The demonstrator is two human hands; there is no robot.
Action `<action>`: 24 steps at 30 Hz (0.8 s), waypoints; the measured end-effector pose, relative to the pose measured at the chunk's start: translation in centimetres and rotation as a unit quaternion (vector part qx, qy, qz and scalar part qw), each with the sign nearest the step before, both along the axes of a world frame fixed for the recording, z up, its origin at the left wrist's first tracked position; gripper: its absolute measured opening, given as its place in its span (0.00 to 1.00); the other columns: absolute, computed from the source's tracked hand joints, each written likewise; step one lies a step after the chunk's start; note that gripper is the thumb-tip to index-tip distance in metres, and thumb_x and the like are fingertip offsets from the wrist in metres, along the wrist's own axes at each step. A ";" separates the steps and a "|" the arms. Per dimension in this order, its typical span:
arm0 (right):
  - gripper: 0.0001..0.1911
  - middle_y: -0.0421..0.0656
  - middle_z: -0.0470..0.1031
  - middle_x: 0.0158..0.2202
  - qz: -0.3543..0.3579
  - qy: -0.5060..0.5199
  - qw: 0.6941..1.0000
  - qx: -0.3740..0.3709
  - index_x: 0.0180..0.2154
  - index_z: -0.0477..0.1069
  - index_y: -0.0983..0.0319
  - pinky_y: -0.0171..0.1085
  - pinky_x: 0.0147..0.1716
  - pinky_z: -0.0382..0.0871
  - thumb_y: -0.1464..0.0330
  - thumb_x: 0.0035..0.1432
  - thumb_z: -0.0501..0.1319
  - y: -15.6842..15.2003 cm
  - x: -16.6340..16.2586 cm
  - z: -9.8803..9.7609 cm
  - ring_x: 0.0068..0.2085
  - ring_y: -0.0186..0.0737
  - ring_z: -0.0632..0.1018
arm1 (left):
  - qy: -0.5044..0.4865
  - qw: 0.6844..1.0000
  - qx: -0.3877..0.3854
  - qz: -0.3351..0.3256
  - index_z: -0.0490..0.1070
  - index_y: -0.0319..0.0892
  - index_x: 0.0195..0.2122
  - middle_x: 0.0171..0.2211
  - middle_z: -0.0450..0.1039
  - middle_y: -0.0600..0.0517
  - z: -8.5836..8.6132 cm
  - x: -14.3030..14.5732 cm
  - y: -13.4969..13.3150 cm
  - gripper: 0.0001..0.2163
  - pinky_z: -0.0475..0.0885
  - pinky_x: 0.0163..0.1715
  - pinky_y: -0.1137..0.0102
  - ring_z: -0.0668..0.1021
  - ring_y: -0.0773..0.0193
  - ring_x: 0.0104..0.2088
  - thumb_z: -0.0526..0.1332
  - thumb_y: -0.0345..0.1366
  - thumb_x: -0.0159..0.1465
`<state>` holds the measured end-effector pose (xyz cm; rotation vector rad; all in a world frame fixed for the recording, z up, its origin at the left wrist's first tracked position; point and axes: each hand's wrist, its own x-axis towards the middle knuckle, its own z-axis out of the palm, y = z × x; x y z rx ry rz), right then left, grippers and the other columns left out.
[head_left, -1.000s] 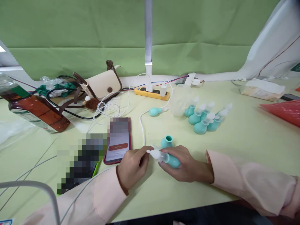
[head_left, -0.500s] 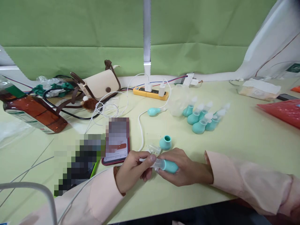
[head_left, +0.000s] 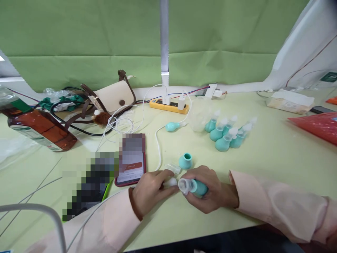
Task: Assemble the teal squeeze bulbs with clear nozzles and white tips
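My right hand [head_left: 204, 188] is wrapped around the teal bulb [head_left: 201, 188] of a nasal aspirator, whose clear collar [head_left: 185, 185] points left with its mouth uncovered. Between the fingers of my left hand [head_left: 151, 191] is a translucent white nozzle tip [head_left: 171, 182], close to that collar but apart from it. Just beyond the hands stands an open teal bulb [head_left: 185, 161], beside a clear plastic tube piece [head_left: 173, 168] on the table. Several assembled aspirators [head_left: 223, 140] with white tips stand grouped at the back right, and another aspirator [head_left: 172, 126] lies on its side.
Two phones lie on the left, one with a red-edged case [head_left: 130, 161]. Behind them are a cream handbag [head_left: 113, 98], a tilted bottle of brown liquid [head_left: 43, 128] and a yellow power strip [head_left: 158, 104] with white cables. A red packet [head_left: 318, 126] and tissue pack [head_left: 291, 102] sit right.
The nozzle tip has come away from the aspirator's clear collar. My left hand has drawn slightly left with the tip, and my right hand has turned the collar's opening up toward me.
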<state>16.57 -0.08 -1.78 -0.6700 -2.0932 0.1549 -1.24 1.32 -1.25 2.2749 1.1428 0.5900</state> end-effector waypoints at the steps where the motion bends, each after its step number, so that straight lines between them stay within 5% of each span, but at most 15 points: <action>1: 0.09 0.37 0.71 0.21 -0.011 0.000 1.000 0.006 0.34 0.60 0.61 0.30 0.23 0.64 0.72 0.46 0.54 0.0 0.1 -0.1 0.22 0.31 0.72 | 0.032 0.999 0.024 -0.001 0.68 0.40 0.34 0.19 0.66 0.56 -0.1 0.0 0.0 0.09 0.60 0.19 0.76 0.67 0.70 0.18 0.57 0.39 0.55; 8: 0.03 0.37 0.70 0.19 -0.082 -0.055 0.995 -0.020 0.28 0.62 0.61 0.31 0.20 0.61 0.71 0.46 0.54 0.5 0.3 -1.2 0.20 0.32 0.71 | 0.093 0.985 0.140 0.047 0.63 0.39 0.40 0.20 0.69 0.54 0.2 -0.1 -0.5 0.20 0.64 0.17 0.72 0.71 0.64 0.18 0.59 0.46 0.50; 16: 0.03 0.39 0.68 0.18 -0.063 -0.156 0.986 0.004 0.24 0.62 0.63 0.32 0.18 0.56 0.71 0.47 0.51 0.1 0.2 -1.2 0.20 0.34 0.69 | 0.030 0.972 0.228 -0.052 0.62 0.39 0.29 0.21 0.65 0.52 0.2 -0.1 -1.4 0.14 0.62 0.17 0.72 0.69 0.65 0.20 0.47 0.45 0.59; 24: 0.04 0.39 0.65 0.18 0.007 -0.186 0.981 0.060 0.24 0.59 0.62 0.33 0.19 0.56 0.73 0.49 0.48 0.3 0.1 -0.6 0.21 0.33 0.66 | 0.016 0.955 0.276 -0.110 0.60 0.40 0.22 0.19 0.63 0.52 0.1 0.6 -1.7 0.20 0.61 0.17 0.73 0.66 0.67 0.19 0.37 0.39 0.65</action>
